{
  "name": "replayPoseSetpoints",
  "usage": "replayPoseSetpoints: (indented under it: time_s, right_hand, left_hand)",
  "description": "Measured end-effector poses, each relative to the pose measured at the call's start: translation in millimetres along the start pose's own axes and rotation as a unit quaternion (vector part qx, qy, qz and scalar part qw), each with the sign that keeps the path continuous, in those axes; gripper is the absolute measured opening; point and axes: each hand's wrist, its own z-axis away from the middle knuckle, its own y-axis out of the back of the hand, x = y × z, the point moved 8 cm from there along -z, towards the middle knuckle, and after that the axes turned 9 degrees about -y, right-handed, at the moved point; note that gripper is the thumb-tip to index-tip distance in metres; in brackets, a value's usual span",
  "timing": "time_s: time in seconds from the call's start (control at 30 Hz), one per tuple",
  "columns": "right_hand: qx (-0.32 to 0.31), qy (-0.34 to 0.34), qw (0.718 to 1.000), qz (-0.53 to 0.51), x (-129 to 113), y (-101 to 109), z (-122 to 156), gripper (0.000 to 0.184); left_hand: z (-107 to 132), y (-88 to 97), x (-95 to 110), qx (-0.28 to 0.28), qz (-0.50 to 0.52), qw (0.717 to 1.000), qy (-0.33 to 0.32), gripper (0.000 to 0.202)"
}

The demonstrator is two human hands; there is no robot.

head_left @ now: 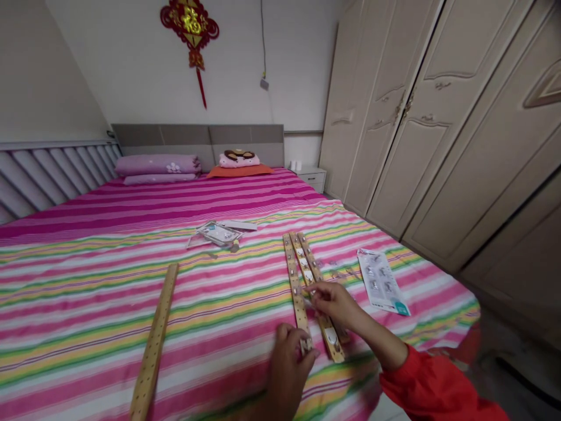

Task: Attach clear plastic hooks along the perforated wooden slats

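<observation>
Three narrow wooden strips lie side by side on the striped bedspread: a left strip (290,257), a middle strip (335,352) with white pieces along it, and a right strip (307,244). Small shiny metal fittings dot them. My left hand (287,365) is closed around the near end of the left strip, where a small metal fitting (305,345) shows between thumb and fingers. Just beyond it, my right hand (335,301), in a red sleeve, pinches over the left strip. A thin pale piece shows below its fingertips, too blurred to name.
A perforated wooden strip (156,327) lies apart on the left. A blister pack (382,280) of small hooks rests at right, near clear scraps (337,273). Farther back are opened plastic packaging (219,233) and a white strip (240,225). A wardrobe (407,146) stands beyond the bed's right edge.
</observation>
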Motion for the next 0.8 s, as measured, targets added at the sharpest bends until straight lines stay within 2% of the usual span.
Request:
replayPoseSetpoints:
  time_s: [0.07,0.1,0.2,0.3,0.43,0.53,0.63,0.7,0.8]
  right_hand:
    - [-0.02,-0.047,0.998,-0.038,14.7,-5.2,7.2,0.02]
    - [-0.029,-0.063,0.996,-0.048,21.8,-8.7,10.0,0.02]
    - [-0.028,-0.068,0.996,-0.053,34.1,-16.7,12.4,0.016]
    - [-0.022,-0.063,0.998,-0.004,35.7,-24.6,7.9,0.013]
    - [-0.051,-0.063,0.993,0.085,31.6,-36.8,0.5,0.019]
    - [-0.049,-0.066,0.992,0.098,33.0,-37.3,-4.2,0.02]
    - [-0.039,-0.078,0.991,0.099,41.3,-35.1,-7.2,0.019]
    - [-0.033,-0.088,0.991,0.092,47.5,-34.1,-7.4,0.019]
    - [-0.021,-0.094,0.992,0.079,50.8,-32.0,-4.6,0.017]
  left_hand:
    - [-1.1,-3.2,-3.5,-0.024,0.029,0.999,0.003,0.001]
    - [-1.7,-4.9,-4.6,-0.033,0.037,0.999,-0.001,0.005]
    - [-3.5,-7.4,-7.5,-0.03,0.044,0.999,-0.01,0.009]
    - [-4.7,-8.5,-18.7,-0.015,0.086,0.995,0.044,0.008]
    - [-7.3,-11.9,-29.6,-0.051,0.182,0.975,0.117,0.007]
    - [-11.4,-8.5,-29.9,-0.074,0.211,0.967,0.125,0.004]
    - [-17.8,-2.7,-31.3,-0.073,0.234,0.96,0.135,0.012]
    - [-25.9,2.8,-31.5,-0.067,0.244,0.957,0.141,0.015]
    - [-45.6,16.6,-23.6,-0.067,0.224,0.965,0.118,0.009]
